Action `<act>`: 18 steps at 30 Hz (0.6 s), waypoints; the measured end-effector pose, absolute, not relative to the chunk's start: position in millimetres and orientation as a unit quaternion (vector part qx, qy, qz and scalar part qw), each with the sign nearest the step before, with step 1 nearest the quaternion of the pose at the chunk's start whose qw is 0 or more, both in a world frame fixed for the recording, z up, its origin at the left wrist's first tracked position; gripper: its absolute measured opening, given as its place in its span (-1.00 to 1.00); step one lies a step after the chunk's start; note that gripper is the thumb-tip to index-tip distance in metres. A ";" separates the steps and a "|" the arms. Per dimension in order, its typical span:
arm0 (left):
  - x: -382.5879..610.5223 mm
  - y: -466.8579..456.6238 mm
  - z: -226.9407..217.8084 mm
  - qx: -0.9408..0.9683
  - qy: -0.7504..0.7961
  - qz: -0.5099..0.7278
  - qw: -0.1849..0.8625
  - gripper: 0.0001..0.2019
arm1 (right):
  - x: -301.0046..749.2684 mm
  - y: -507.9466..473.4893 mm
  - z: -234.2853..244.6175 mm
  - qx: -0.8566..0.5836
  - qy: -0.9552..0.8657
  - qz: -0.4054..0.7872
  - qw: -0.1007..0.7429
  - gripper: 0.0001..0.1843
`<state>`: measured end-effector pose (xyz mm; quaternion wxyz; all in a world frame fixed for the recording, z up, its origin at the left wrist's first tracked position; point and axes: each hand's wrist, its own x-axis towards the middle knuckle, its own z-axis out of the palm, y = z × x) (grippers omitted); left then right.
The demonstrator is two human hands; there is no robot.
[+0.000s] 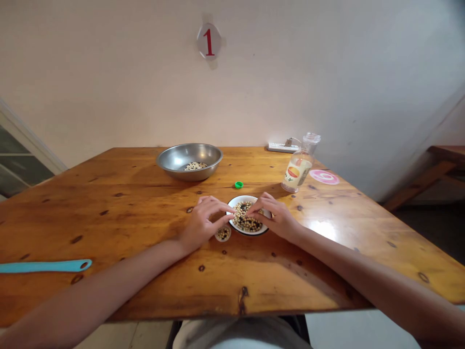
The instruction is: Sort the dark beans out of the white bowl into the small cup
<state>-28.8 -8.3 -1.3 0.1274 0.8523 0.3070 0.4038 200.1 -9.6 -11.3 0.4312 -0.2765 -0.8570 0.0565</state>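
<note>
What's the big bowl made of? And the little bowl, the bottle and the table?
Big bowl: metal, probably steel; it's grey and shiny.
Little bowl: maybe enamelled metal; glossy white, dark rim; could be ceramic.
Bottle: plastic or glass; see-through, so I can't say which.
Table: wood, seemingly varnished; knots and a glossy shine.

We log: bowl [241, 199] white, dk rim [250, 235]; beans [247, 223] in it cream + blk, mixed. Basin [192, 175] silver-grey; cap [239, 184] brt grn. Bottle [304, 155] clear, label [300, 175] pale yel. w/ orange motif [293, 172]. We note bench [138, 218] orange-brn, dk knots [104, 213]; handle [47, 266] turquoise; flat disc [324, 177] pink/white.
</note>
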 end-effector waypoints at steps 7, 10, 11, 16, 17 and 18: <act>-50.4 10.8 8.8 0.917 0.243 0.287 0.136 -0.81 | 207.7 -2.1 -14.6 -0.319 -0.833 0.031 0.451 -0.83; -54.3 13.7 11.0 0.945 0.205 0.211 0.140 -0.82 | 208.2 -1.0 -16.6 -0.321 -0.825 0.031 0.465 -0.84; -54.6 14.3 10.7 0.953 0.193 0.184 0.145 -0.83 | 208.0 -0.9 -17.1 -0.321 -0.823 0.031 0.467 -0.84; -54.3 16.6 7.4 0.964 0.168 0.152 0.140 -0.87 | 207.1 -0.5 -18.0 -0.317 -0.820 0.033 0.476 -0.85; -54.4 16.8 7.2 0.965 0.165 0.153 0.132 -0.89 | 207.0 -0.4 -18.0 -0.315 -0.820 0.034 0.477 -0.85; -54.4 16.9 7.4 0.967 0.163 0.151 0.125 -0.90 | 207.0 -0.4 -17.9 -0.313 -0.820 0.034 0.479 -0.86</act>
